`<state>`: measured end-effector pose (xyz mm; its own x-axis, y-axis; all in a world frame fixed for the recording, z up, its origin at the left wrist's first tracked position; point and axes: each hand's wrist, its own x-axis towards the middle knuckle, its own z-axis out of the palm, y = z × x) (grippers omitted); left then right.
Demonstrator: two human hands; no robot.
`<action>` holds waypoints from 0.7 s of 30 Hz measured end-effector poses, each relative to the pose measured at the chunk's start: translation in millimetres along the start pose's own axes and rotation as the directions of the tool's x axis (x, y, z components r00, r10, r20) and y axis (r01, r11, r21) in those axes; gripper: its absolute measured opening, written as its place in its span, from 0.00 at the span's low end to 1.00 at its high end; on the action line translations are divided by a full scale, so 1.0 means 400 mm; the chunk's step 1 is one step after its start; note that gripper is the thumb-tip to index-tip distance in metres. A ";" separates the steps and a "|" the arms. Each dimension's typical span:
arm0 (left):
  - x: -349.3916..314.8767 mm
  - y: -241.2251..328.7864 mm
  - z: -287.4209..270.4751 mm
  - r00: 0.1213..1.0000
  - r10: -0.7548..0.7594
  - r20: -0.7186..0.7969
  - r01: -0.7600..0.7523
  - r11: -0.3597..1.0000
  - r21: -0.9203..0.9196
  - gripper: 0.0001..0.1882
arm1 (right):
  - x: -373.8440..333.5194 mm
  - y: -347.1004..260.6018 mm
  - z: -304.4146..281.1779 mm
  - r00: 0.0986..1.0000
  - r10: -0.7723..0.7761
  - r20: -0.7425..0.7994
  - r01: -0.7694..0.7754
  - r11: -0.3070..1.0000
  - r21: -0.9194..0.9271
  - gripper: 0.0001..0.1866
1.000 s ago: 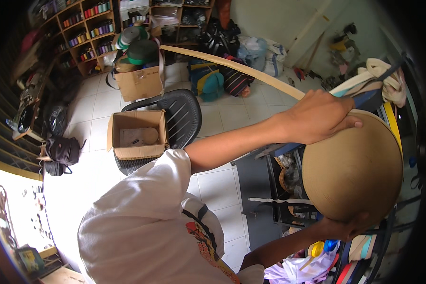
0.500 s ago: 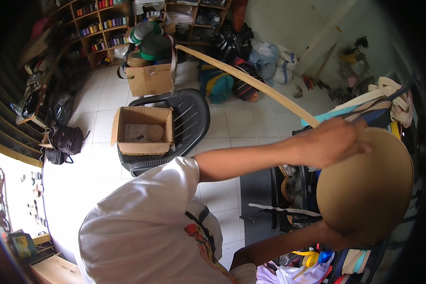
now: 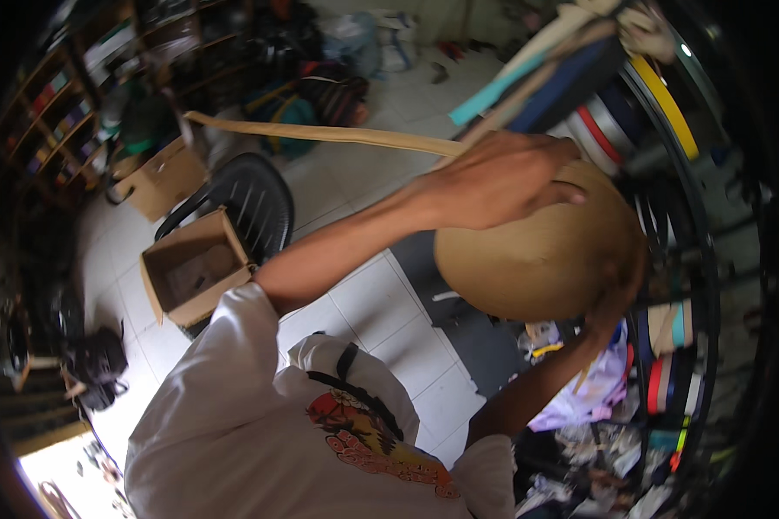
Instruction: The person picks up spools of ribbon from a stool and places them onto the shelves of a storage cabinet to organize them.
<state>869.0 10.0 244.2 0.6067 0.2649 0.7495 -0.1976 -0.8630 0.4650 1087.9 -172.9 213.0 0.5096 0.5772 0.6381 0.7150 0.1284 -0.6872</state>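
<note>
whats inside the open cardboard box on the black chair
The open cardboard box on the black chair shows a pale, rounded lump on its bottom, too blurred to identify. The near wall hides part of the inside.

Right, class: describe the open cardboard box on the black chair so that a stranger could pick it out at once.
Start at the white tiled floor and find the black slatted chair left of the outstretched arm. The open cardboard box sits on its seat. A second cardboard box stands on the floor behind; only this one rests on the chair.
</note>
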 end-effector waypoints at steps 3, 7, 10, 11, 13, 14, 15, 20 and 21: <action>-0.007 -0.030 0.059 0.997 0.051 -0.055 -0.054 0.997 -0.061 0.24 | 0.008 0.005 0.012 0.993 0.104 0.047 -0.111 0.978 0.175 0.33; 0.007 -0.043 0.052 0.975 -0.146 0.169 0.143 0.989 0.030 0.28 | -0.052 -0.024 0.001 0.984 0.047 -0.172 -0.015 0.983 0.184 0.26; 0.015 -0.052 0.051 0.890 -0.331 0.315 0.320 0.943 0.087 0.32 | -0.086 0.014 -0.041 0.943 0.078 -0.325 0.006 0.968 0.251 0.24; 0.001 -0.073 0.064 0.913 -0.276 0.300 0.313 0.946 -0.083 0.31 | -0.091 0.015 -0.042 0.927 0.100 -0.363 0.014 0.955 0.297 0.23; -0.034 -0.137 0.113 0.954 -0.179 0.240 0.267 0.873 -0.408 0.30 | -0.093 -0.010 -0.029 0.887 0.219 -0.407 -0.005 0.886 0.465 0.20; -0.036 -0.133 0.132 0.970 -0.186 0.156 0.236 0.871 -0.431 0.29 | -0.094 -0.028 -0.012 0.859 0.272 -0.434 -0.008 0.854 0.520 0.19; -0.040 -0.122 0.154 0.979 -0.193 0.070 0.204 0.869 -0.450 0.29 | -0.097 -0.038 0.005 0.828 0.326 -0.455 -0.006 0.819 0.574 0.19; -0.025 -0.088 0.132 0.945 -0.325 -0.046 0.298 0.909 -0.291 0.26 | -0.119 -0.047 0.063 0.792 0.386 -0.473 -0.034 0.801 0.598 0.27; -0.029 -0.080 0.121 0.939 -0.341 -0.048 0.315 0.907 -0.277 0.26 | -0.121 -0.055 0.073 0.783 0.413 -0.465 -0.049 0.787 0.615 0.28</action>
<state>905.6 13.8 197.9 0.6001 0.5636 0.5677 -0.2015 -0.5803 0.7891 1033.8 -180.1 187.0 0.9170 0.1295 0.3772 0.2429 0.5688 -0.7857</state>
